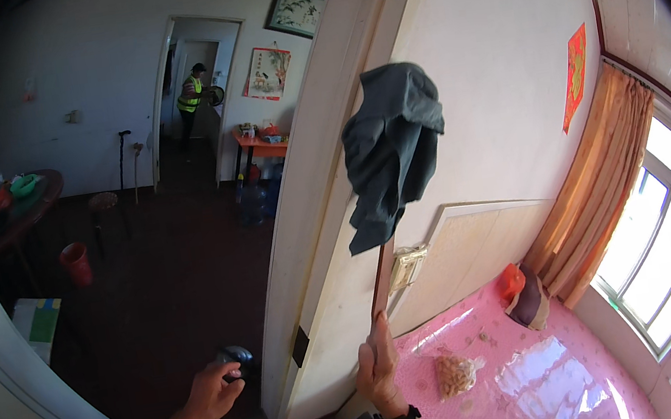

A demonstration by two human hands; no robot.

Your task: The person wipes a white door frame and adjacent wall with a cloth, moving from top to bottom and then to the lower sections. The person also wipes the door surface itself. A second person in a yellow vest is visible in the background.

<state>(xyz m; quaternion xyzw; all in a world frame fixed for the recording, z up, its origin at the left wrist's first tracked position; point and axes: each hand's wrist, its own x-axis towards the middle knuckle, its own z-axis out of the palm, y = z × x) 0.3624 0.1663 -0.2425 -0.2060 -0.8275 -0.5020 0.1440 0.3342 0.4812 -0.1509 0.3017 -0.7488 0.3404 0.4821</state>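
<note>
My right hand point(380, 363) is closed round the lower part of a brown wooden stick point(382, 278). A dark grey-green cloth point(395, 145) hangs draped over the stick's upper end, in front of the white wall beside the door frame point(318, 143). Low on the left, my left hand point(210, 393) has its fingers curled inward. A dark, shiny rounded object point(237, 359) shows just beyond its fingertips; its kind is unclear, and the curled fingers hide what else may be in them. Both wrists wear black bands.
Right of the frame lies a pink-covered bed point(503, 366) with a bag of light-coloured pieces point(457, 374), below a window point(655, 224) and orange curtain point(594, 190). Leftward are a red bucket point(76, 264), a stool point(104, 203) and a round table point(43, 202). A person in a yellow vest point(190, 94) stands in the far doorway.
</note>
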